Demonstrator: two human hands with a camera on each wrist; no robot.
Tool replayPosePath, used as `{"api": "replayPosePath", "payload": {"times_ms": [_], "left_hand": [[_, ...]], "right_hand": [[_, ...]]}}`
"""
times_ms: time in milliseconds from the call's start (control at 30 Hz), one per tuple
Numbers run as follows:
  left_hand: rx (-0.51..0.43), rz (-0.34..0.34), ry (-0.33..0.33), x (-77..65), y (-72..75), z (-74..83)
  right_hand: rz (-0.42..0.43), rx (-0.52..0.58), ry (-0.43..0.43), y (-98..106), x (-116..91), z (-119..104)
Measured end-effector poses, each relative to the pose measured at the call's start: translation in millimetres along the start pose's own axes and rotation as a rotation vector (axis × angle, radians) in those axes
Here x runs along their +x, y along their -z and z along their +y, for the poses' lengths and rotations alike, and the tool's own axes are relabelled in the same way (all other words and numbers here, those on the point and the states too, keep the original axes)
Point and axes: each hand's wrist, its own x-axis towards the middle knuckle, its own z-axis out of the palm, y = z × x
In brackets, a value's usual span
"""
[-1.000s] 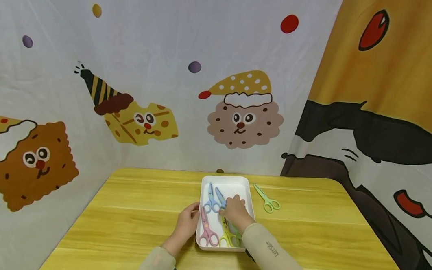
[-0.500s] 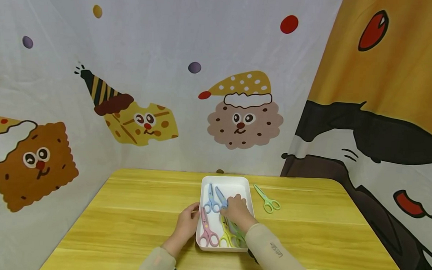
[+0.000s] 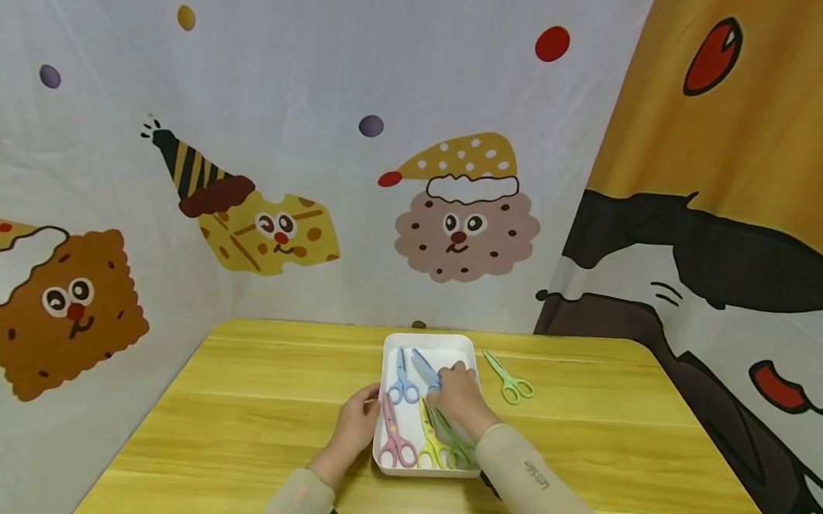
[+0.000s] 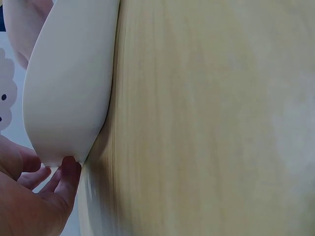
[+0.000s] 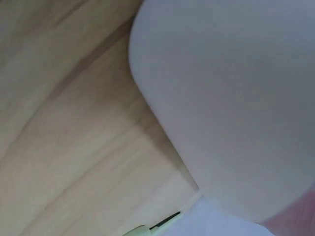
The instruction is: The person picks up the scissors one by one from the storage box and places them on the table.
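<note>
In the head view, a white tray point(image 3: 432, 342) holds several scissors. My right hand point(image 3: 461, 399) reaches over its right side and grips blue scissors point(image 3: 423, 366); their handles are hidden under the fingers, blades pointing away to the left. Second blue scissors point(image 3: 401, 381) lie to the left of these. Nearer the front are pink scissors point(image 3: 391, 434), yellow scissors point(image 3: 429, 444) and green scissors point(image 3: 459, 446), the green ones partly under my wrist. My left hand point(image 3: 357, 421) holds the tray's left side, fingertips and thumb at its wall in the left wrist view.
Other green scissors point(image 3: 510, 380) lie on the wooden table point(image 3: 584, 437) to the right of the tray. Behind the table hangs a white cloth point(image 3: 310, 65) printed with cartoon food. The tray's outer wall point(image 5: 226, 98) fills much of the right wrist view.
My right hand has shifted slightly right, and the blue scissors in its grip have moved right with it. The left hand and the tray stay in place.
</note>
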Motion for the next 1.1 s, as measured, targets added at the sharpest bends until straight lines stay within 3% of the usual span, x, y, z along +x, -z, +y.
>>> {"api": "replayPosePath", "payload": {"times_ms": [400,1100], "left_hand": [[-0.004,0.0,0.006,0.7,1.0,1.2],[-0.011,0.0,-0.008,0.0,0.2,-1.1]], "right_hand": [[0.026,-0.092,0.034,7,0,2],[0.03,-0.111,0.003,17,4,15]]}}
